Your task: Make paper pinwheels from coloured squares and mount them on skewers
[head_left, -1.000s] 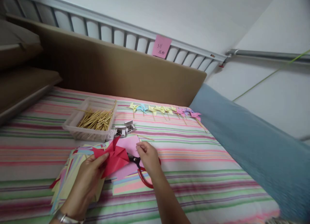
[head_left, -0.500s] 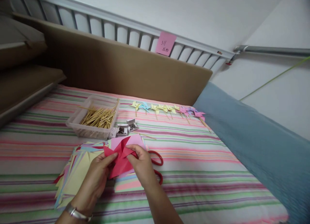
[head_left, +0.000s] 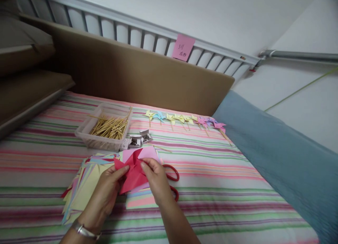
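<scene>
A red sheet of paper [head_left: 135,179], partly folded toward its middle, is held up over the paper stacks. My left hand [head_left: 112,182] pinches its left side, thumb on top. On the right side, my right hand [head_left: 154,175] grips the paper between thumb and fingers. Beneath lie a fanned stack of coloured paper [head_left: 88,191] on the left and another stack with a pink sheet [head_left: 149,152] on top. Red-handled scissors [head_left: 173,173] stick out just right of my right hand; their blades are hidden.
A clear plastic box [head_left: 102,145] holds many wooden sticks [head_left: 111,127]. Two small open boxes of metal pins [head_left: 135,142] stand beside it. Several paper pinwheels [head_left: 179,119] line the back, before a brown board [head_left: 148,78]. A blue cover [head_left: 277,149] borders the right.
My right thumb and fingers have shifted slightly on the red paper, and the flap under them lies flatter. My left hand keeps its hold. The view has shifted a little.
</scene>
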The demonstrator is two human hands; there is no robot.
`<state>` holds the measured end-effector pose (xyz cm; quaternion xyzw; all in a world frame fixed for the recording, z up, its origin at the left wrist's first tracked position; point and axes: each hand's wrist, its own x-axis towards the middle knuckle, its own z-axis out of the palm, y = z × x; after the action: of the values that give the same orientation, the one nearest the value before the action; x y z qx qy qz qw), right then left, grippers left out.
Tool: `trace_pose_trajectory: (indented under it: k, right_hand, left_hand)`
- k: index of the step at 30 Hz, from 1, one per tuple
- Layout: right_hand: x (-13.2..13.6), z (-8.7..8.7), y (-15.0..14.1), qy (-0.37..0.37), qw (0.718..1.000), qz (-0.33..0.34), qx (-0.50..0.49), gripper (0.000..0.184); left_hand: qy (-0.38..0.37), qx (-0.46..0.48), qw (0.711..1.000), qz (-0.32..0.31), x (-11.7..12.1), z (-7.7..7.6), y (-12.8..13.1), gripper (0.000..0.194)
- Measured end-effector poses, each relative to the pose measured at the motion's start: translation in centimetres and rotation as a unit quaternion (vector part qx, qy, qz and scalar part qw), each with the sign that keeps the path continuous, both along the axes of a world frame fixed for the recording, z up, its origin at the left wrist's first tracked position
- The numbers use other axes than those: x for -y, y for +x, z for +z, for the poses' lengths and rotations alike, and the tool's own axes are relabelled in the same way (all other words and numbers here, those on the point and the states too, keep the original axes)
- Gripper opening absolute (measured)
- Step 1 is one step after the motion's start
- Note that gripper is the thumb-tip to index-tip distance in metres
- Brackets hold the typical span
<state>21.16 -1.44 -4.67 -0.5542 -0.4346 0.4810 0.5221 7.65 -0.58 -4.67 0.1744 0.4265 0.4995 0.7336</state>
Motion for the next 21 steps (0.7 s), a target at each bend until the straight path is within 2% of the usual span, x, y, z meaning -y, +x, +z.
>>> trace_pose_trajectory:
  k: [7, 12, 15, 21]
  right_hand:
    - [0.18, 0.33, -0.17, -0.008, 1.000, -0.010, -0.013, 0.027]
    - [0.33, 0.70, -0.34, -0.043, 0.995, -0.009, -0.088, 0.033]
    - [0.32, 0.89, -0.26, -0.064, 0.990, 0.008, -0.123, 0.032]
    - [0.19, 0.67, -0.09, -0.061, 0.991, 0.007, -0.122, 0.032]
  left_hand:
    - [0.009, -0.004, 1.000, 0.000, -0.07, -0.11, -0.05, 0.018]
    - [0.015, -0.025, 0.999, -0.039, 0.24, -0.33, 0.15, 0.021]
    - [0.013, -0.022, 0.998, -0.066, 0.53, -0.23, 0.34, 0.027]
    - [0.018, -0.005, 0.995, -0.096, 0.47, -0.20, 0.66, 0.028]
